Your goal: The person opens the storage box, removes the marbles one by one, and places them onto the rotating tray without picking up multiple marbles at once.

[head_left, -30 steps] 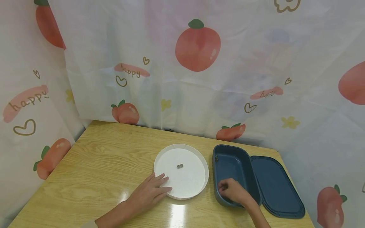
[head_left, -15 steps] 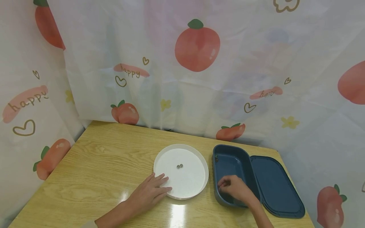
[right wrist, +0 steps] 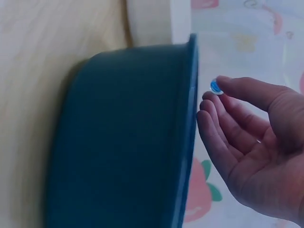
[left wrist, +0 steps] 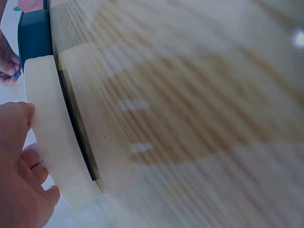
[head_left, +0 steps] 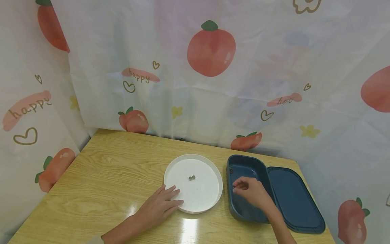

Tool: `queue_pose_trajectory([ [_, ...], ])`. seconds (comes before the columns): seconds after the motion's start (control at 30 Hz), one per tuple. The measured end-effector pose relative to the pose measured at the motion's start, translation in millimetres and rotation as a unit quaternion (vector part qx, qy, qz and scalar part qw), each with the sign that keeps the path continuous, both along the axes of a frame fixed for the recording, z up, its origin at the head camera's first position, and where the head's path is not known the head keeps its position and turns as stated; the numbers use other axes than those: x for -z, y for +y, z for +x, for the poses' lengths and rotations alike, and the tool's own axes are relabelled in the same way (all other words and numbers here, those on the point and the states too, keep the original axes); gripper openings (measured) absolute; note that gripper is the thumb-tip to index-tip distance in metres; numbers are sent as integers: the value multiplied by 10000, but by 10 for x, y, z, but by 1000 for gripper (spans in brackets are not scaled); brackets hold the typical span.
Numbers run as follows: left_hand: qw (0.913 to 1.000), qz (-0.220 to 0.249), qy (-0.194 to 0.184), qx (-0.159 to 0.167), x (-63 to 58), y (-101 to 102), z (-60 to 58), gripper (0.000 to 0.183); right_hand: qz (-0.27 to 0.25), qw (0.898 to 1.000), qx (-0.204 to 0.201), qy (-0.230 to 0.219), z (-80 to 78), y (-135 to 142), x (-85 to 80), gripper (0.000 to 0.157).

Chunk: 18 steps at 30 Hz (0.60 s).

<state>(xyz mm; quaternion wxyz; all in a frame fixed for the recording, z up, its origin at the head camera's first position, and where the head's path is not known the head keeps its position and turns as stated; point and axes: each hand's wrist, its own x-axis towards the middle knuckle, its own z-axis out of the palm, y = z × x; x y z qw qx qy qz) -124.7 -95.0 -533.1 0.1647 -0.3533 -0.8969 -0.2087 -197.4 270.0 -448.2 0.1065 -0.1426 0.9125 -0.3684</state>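
Between thumb and fingertip, my right hand (head_left: 252, 193) pinches a small round glass marble (right wrist: 216, 86), clear with blue inside. That hand is over the dark blue rectangular box (head_left: 245, 211), near its left wall. My left hand (head_left: 159, 205) rests on the near left rim of a round white tray (head_left: 201, 198), its fingers spread over the edge; in the left wrist view the fingertips are at the tray's side wall (left wrist: 50, 99). Two small marbles (head_left: 191, 177) lie side by side on the tray. A few small dark pieces (head_left: 231, 170) sit at the box's far left corner.
A matching blue lid (head_left: 300, 200) lies on the wooden table (head_left: 122, 169) against the box's right side. The tray stands close to the box's left. A fruit-printed curtain (head_left: 170, 84) hangs behind the table and along its sides.
My right hand has risen from the near left part of the box and moved a little farther away along its left wall, pinching the marble. My left hand and the tray have not moved.
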Motion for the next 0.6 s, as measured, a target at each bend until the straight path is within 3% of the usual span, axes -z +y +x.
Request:
queue_pose_trajectory([
  [0.27, 10000, -33, -11, -15, 0, 0, -1, 23, -269, 9982, 185, 502, -12, -325, -139, 10],
  [0.6, 10000, 53, -8, 9, 16, -2, -2, 23, -558, 9954, 307, 711, -100, -688, -56, 11],
])
